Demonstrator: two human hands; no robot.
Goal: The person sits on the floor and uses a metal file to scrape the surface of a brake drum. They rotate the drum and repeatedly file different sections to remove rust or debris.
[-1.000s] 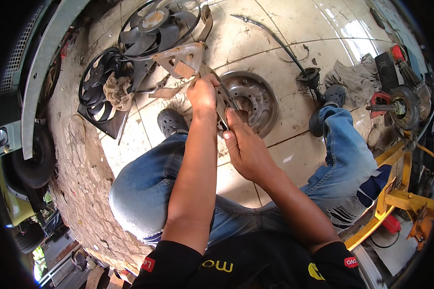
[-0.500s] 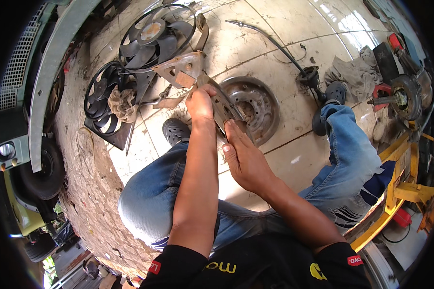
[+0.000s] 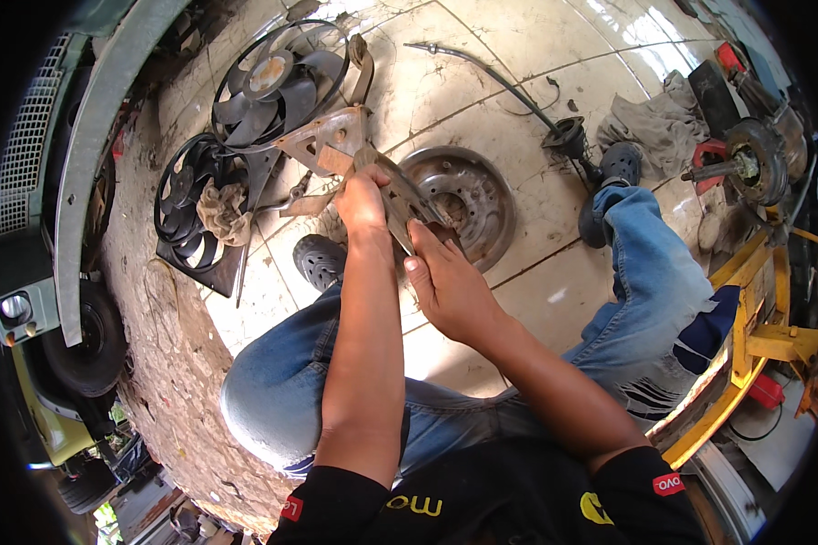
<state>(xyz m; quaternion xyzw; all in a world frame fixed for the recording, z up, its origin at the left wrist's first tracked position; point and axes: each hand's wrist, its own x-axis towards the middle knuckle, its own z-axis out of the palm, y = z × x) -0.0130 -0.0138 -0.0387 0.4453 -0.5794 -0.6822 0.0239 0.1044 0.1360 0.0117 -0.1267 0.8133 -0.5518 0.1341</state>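
Observation:
My left hand [image 3: 364, 202] is closed round the upper end of a tilted, curved metal plate [image 3: 402, 202] with holes in it. At the plate's lower end my right hand [image 3: 450, 289] grips the edge, fingers laid along it and thumb on the near side. A small brown patch [image 3: 451, 238] shows by the right fingertips; I cannot tell what it is. Behind the plate, a round metal backing plate [image 3: 491, 195] with several holes lies flat on the tiles, partly hidden by the held piece and my right hand.
Two black radiator fans [image 3: 282, 109] lie at the upper left, with a crumpled rag [image 3: 223, 213] on the nearer one. A lever with a rubber boot [image 3: 565, 136] lies at the upper right, near a grey cloth [image 3: 650, 123]. A yellow metal stand [image 3: 782, 343] is on the right.
My view has shifted slightly, so the floor things sit a little further left. Both hands keep their hold on the metal plate, with only a small change in its tilt.

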